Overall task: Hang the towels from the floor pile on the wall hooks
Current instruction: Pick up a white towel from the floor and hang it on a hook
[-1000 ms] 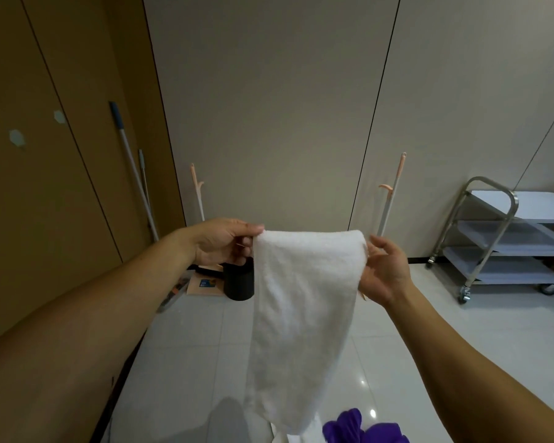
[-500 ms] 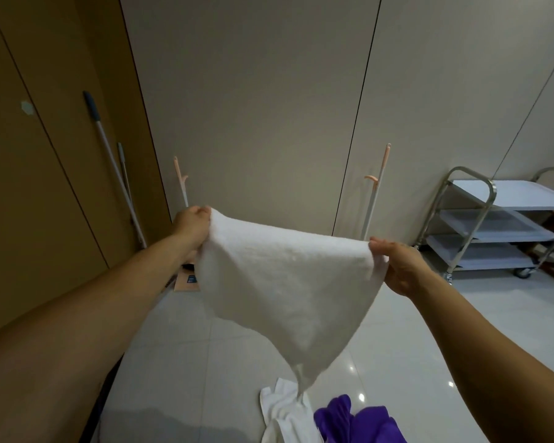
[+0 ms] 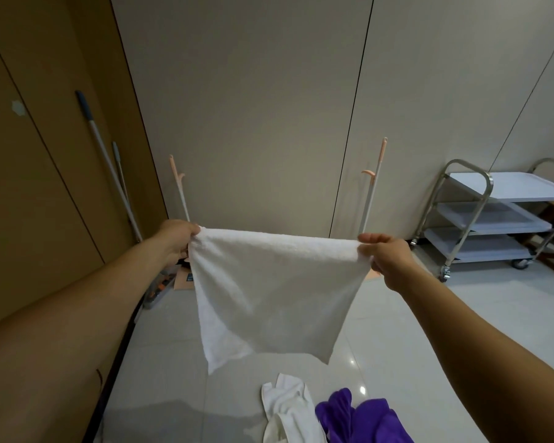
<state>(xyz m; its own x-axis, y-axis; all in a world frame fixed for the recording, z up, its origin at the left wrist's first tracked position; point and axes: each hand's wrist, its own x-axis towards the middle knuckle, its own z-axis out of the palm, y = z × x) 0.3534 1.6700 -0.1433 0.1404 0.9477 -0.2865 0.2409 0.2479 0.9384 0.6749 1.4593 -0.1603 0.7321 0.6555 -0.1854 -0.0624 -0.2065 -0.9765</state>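
Left hand point(image 3: 176, 238) and right hand point(image 3: 387, 257) each pinch a top corner of the white towel point(image 3: 269, 289), which is stretched above the floor pile: a second white towel point(image 3: 288, 407) touching a purple towel point(image 3: 359, 417). A three-shelf trolley point(image 3: 509, 187) stands on the right.

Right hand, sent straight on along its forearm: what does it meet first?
Probably the peach-tipped pole leaning on the wall beyond the right hand and its white towel, though depth is unclear.

Pulled apart: left hand point(image 3: 178, 238), right hand point(image 3: 389, 259); towel point(image 3: 275, 289) unfolded, spread wide.
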